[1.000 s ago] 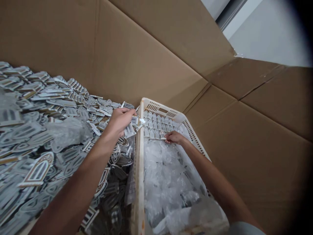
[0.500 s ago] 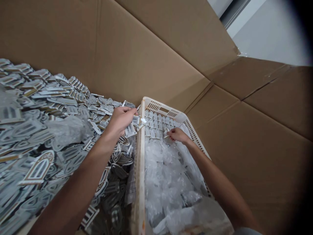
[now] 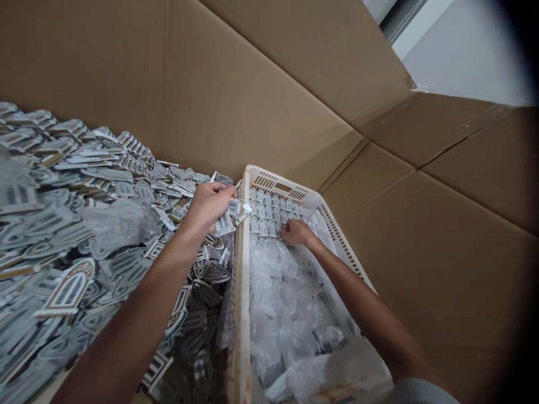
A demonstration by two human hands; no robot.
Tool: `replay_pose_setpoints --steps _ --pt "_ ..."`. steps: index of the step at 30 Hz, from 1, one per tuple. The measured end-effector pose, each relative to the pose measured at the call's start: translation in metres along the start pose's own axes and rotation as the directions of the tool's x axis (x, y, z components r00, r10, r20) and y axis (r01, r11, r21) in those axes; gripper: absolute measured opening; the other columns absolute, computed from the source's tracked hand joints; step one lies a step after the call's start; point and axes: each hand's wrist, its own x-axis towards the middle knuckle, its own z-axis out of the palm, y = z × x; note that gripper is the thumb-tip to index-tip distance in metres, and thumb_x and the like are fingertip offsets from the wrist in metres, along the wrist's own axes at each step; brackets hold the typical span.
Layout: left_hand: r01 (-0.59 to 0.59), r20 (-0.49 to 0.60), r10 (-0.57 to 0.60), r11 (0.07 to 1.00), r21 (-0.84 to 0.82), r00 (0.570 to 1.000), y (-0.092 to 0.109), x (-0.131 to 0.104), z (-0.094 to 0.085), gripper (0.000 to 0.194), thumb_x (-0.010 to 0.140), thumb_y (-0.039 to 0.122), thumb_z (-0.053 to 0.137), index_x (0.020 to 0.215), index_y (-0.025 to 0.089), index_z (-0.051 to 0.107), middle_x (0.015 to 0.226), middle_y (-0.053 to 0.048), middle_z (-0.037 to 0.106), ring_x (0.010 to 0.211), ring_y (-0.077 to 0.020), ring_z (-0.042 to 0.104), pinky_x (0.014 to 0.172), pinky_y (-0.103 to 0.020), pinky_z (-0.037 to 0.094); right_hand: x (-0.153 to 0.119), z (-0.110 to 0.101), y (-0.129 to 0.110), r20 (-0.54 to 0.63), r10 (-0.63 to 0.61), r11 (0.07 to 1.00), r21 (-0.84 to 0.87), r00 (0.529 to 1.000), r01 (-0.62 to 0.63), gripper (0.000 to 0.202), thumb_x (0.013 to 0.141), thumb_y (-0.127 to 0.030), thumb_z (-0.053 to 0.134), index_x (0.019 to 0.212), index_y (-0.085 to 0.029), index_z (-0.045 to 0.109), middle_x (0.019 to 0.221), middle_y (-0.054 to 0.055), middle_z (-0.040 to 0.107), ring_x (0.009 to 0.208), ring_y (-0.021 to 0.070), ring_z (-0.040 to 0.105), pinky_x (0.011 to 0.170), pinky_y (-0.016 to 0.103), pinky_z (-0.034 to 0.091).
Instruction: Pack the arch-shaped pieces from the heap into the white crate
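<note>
My left hand (image 3: pixel 211 203) is closed round a few arched window-shaped pieces (image 3: pixel 224 223), white and grey, beside the crate's left wall. Inside the white plastic crate (image 3: pixel 241 292), my right hand (image 3: pixel 296 232) pinches at the front row of laid-out pieces (image 3: pixel 264 212). Its fingers mostly hide the arched piece at their tips. Those laid-out pieces stand side by side in neat rows at the crate's far end. Clear plastic film (image 3: pixel 286 297) covers the crate nearer to me, right up to the rows.
A large loose heap of similar arched pieces (image 3: pixel 69 289) fills the left side, with a crumpled clear bag (image 3: pixel 120 224) on it. Tall cardboard walls (image 3: pixel 236 106) rise behind the heap and crate, and to the right. The crate's rim separates it from the heap.
My right hand has moved slightly left and down with its arched piece, to the end of the front row. My left hand has stayed in place with its pieces.
</note>
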Motion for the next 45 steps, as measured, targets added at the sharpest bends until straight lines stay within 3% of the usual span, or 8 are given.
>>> replay_pose_setpoints --steps 10,19,25,27,31,35,39,45 --pt "-0.008 -0.012 0.009 1.000 0.014 1.000 0.001 -0.001 0.000 0.012 0.072 0.026 0.069 0.067 0.017 0.074 0.069 -0.006 0.066 0.065 -0.0179 0.055 0.058 -0.029 0.039 0.002 0.007 0.002 0.091 0.035 0.982 0.182 0.995 -0.052 0.021 0.090 -0.032 0.067 0.084 -0.014 0.076 0.062 0.004 0.072 0.073 0.0189 0.072 0.065 0.022 0.044" --pt "0.080 0.055 -0.077 0.994 -0.069 0.996 0.006 -0.006 0.000 0.010 0.072 0.024 0.066 0.067 0.016 0.070 0.063 -0.006 0.061 0.056 -0.0168 0.053 0.052 -0.028 0.038 0.000 0.014 0.008 0.104 -0.005 0.931 0.364 0.995 -0.034 0.012 0.097 -0.024 0.061 0.095 -0.016 0.069 0.069 0.001 0.074 0.062 0.0141 0.072 0.061 0.018 0.047" --pt "0.118 0.087 -0.108 0.986 -0.115 0.990 0.011 -0.009 0.002 0.009 0.074 0.020 0.061 0.067 0.018 0.067 0.060 -0.004 0.058 0.052 -0.0160 0.053 0.049 -0.027 0.039 -0.011 -0.026 -0.011 -0.102 -0.050 0.940 0.332 0.994 0.081 0.018 0.096 -0.024 0.065 0.080 -0.017 0.064 0.074 0.004 0.070 0.072 0.0161 0.065 0.068 0.024 0.045" --pt "0.131 0.101 -0.119 0.984 -0.123 0.988 0.013 -0.012 0.003 0.009 0.075 0.019 0.060 0.068 0.018 0.066 0.061 -0.003 0.058 0.051 -0.0158 0.054 0.048 -0.027 0.039 -0.024 -0.048 -0.029 -0.219 -0.193 0.849 0.451 0.956 0.275 0.026 0.103 -0.037 0.058 0.086 -0.018 0.063 0.080 0.004 0.069 0.073 0.0154 0.063 0.068 0.026 0.046" --pt "0.125 0.134 -0.112 0.988 -0.090 0.985 0.011 -0.014 0.008 0.011 0.077 0.019 0.060 0.068 0.017 0.066 0.059 -0.002 0.057 0.049 -0.0150 0.052 0.047 -0.027 0.037 -0.055 -0.085 -0.073 -0.360 -0.504 0.427 0.686 0.785 0.589 0.038 0.100 -0.052 0.064 0.119 -0.019 0.064 0.096 0.005 0.070 0.082 0.0164 0.066 0.070 0.028 0.052" --pt "0.061 0.129 -0.053 0.996 -0.059 0.990 0.003 -0.011 0.010 0.012 0.080 0.021 0.061 0.073 0.016 0.070 0.063 -0.003 0.060 0.052 -0.0155 0.053 0.048 -0.027 0.036 -0.071 -0.101 -0.096 -0.410 -0.622 0.348 0.619 0.668 0.704 0.042 0.095 -0.047 0.075 0.127 -0.021 0.067 0.110 0.006 0.070 0.098 0.0177 0.067 0.083 0.029 0.054" --pt "-0.056 0.112 0.056 0.998 -0.003 0.992 -0.001 -0.008 0.010 0.017 0.085 0.028 0.063 0.084 0.016 0.075 0.072 -0.005 0.067 0.058 -0.0158 0.054 0.051 -0.026 0.036 -0.067 -0.102 -0.094 -0.347 -0.631 0.389 0.633 0.694 0.670 0.045 0.091 -0.048 0.080 0.127 -0.023 0.068 0.099 0.003 0.071 0.084 0.0157 0.064 0.075 0.029 0.054" --pt "-0.070 0.267 0.066 0.997 0.007 0.961 0.002 -0.015 0.012 0.025 0.090 0.037 0.064 0.094 0.016 0.076 0.080 -0.009 0.074 0.058 -0.0179 0.058 0.053 -0.027 0.041 -0.051 -0.101 -0.080 -0.313 -0.521 0.219 0.850 0.794 0.479 0.033 0.084 -0.040 0.085 0.111 -0.024 0.075 0.089 0.001 0.071 0.076 0.0156 0.062 0.072 0.033 0.055"
